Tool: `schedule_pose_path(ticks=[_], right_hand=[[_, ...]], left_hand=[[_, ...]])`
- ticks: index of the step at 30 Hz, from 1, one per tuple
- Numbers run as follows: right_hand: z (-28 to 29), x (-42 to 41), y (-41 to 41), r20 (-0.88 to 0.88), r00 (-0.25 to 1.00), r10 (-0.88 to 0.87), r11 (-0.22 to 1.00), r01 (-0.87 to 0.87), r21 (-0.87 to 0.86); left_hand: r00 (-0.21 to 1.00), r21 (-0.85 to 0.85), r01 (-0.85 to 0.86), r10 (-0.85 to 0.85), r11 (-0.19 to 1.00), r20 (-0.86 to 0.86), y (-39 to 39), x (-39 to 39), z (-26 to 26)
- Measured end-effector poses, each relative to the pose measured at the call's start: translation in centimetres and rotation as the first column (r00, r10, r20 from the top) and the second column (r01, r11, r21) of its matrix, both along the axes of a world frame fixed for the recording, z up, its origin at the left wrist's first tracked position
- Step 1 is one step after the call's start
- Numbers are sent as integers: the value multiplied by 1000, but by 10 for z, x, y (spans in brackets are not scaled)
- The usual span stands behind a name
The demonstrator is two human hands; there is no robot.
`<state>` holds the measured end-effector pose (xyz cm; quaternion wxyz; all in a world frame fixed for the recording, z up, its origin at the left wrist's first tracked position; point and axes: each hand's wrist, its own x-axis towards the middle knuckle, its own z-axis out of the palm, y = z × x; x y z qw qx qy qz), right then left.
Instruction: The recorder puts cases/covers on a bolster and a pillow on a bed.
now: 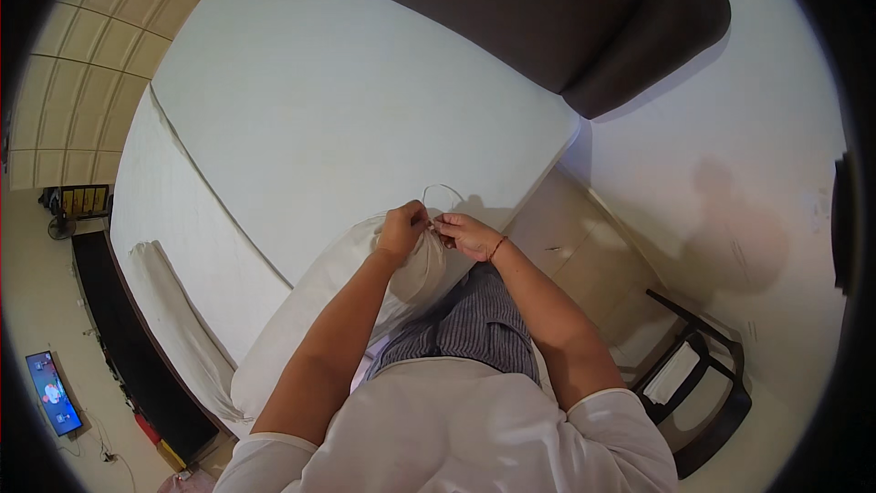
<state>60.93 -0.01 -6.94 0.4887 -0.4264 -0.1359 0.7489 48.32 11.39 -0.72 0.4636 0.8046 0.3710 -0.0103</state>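
My left hand [404, 227] pinches the gathered end of a long white fabric bolster [328, 288], which lies along the near edge of the bed. Close beside it, my right hand [468, 234] pinches a thin white cord [443, 186] at that same end; the cord loops up over the bare white mattress [356, 96]. The fingertips of both hands almost meet. Exactly how the cord passes between the fingers is too small to tell.
A second white bolster [179, 322] lies at the left. The dark headboard [520, 7] borders the mattress at the top. At the lower right a black chair [718, 390] holds a folded white cloth [673, 371]. A wall-mounted screen [53, 394] glows at the left.
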Motion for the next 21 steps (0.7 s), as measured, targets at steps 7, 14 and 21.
schedule_pose_path(ticks=[7,14,21], right_hand=[[-11,-7,-3,-329,921,-207,977,178,-116],[-6,-8,-2,-193,957,-215,971,189,-145],[2,13,-8,568,822,-46,992,-27,120]], left_hand=[[992,-28,52,-55,998,-114,3,1,-1],[987,-166,64,-86,984,-134,5,3,7],[996,-193,46,-60,980,-70,7,3,4]])
